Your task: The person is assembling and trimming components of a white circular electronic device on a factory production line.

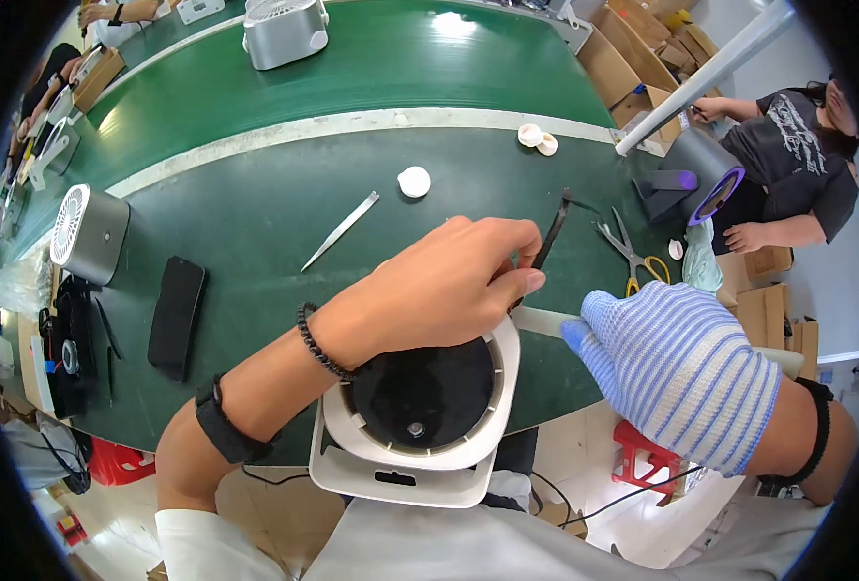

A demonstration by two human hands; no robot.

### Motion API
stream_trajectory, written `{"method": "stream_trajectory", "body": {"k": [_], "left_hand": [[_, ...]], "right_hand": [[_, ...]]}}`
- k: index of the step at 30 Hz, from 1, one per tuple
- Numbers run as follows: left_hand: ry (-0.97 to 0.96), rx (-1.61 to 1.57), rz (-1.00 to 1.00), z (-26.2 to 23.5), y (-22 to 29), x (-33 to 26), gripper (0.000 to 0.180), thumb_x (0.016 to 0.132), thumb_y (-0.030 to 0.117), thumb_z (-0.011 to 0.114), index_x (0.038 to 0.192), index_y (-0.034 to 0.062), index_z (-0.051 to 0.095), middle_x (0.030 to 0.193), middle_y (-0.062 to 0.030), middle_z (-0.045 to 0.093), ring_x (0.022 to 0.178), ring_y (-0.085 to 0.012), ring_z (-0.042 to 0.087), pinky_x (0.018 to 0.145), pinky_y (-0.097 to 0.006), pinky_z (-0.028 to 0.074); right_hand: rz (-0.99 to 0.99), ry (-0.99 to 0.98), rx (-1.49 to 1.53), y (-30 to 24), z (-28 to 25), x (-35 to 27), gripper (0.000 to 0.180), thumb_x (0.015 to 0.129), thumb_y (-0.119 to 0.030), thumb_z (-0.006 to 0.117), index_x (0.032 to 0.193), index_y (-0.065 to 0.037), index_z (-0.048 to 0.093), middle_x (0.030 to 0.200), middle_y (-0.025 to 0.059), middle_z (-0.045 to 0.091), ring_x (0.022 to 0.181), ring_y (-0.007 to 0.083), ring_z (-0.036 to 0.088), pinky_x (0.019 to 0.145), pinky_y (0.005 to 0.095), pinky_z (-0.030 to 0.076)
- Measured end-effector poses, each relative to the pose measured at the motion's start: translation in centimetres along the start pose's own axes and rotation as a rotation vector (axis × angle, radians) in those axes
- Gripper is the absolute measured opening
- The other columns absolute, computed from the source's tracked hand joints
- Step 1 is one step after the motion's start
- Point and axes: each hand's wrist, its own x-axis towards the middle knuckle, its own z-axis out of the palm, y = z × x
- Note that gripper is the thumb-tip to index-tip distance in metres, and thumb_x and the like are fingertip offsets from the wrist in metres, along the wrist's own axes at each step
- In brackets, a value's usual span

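The white housing (510, 380) sits nearest the person, gloved right hand (686, 373) off its right, bare left hand (449, 286) closer, over its far edge. The right clasps a pale flat tool (542, 322) pointing leftward; the left pinches a black strip (552, 234) slanting away.

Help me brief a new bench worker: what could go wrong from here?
The white housing juts past the near edge of the green table, so it might slip off. The pale flat strip in the gloved right hand points toward the bare left hand and could scrape it. The yellow-handled scissors lie nearby and might get knocked.
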Motion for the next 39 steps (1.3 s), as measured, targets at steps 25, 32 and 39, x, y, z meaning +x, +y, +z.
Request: {"method": "stream_trajectory", "body": {"k": [25, 32, 39], "left_hand": [[0.091, 0.027, 0.099, 0.8, -0.8, 0.0, 0.019, 0.094, 0.015, 0.061, 0.091, -0.0035, 0.058, 0.067, -0.0215, 0.061, 0.062, -0.0381, 0.059, 0.059, -0.045, 0.043], [0.043, 0.024, 0.076, 0.6, -0.3, 0.3, 0.021, 0.095, 0.017, 0.06, 0.092, -0.0036, 0.057, 0.068, -0.0206, 0.062, 0.06, -0.0361, 0.058, 0.06, -0.044, 0.043], [0.025, 0.005, 0.066, 0.9, -0.4, 0.4, 0.02, 0.096, 0.016, 0.059, 0.095, -0.0032, 0.056, 0.068, -0.0191, 0.063, 0.061, -0.0336, 0.06, 0.06, -0.04, 0.045]], "right_hand": [[0.129, -0.23, 0.191, -2.3, 0.9, 2.0, 0.026, 0.099, -0.019, 0.05, 0.097, 0.002, 0.065, 0.071, 0.0192, 0.063, 0.064, 0.0381, 0.063, 0.058, 0.0477, 0.052], [0.083, -0.154, 0.413, -0.2, 2.8, 1.7, 0.028, 0.101, -0.016, 0.043, 0.1, 0.004, 0.063, 0.076, 0.0224, 0.064, 0.067, 0.0406, 0.063, 0.061, 0.0512, 0.051], [0.045, -0.099, 0.895, 0.9, 6.8, 2.0, 0.045, 0.106, -0.029, 0.04, 0.076, 0.0, 0.058, 0.059, 0.0133, 0.055, 0.047, 0.028, 0.049, 0.049, 0.0405, 0.043]]}}
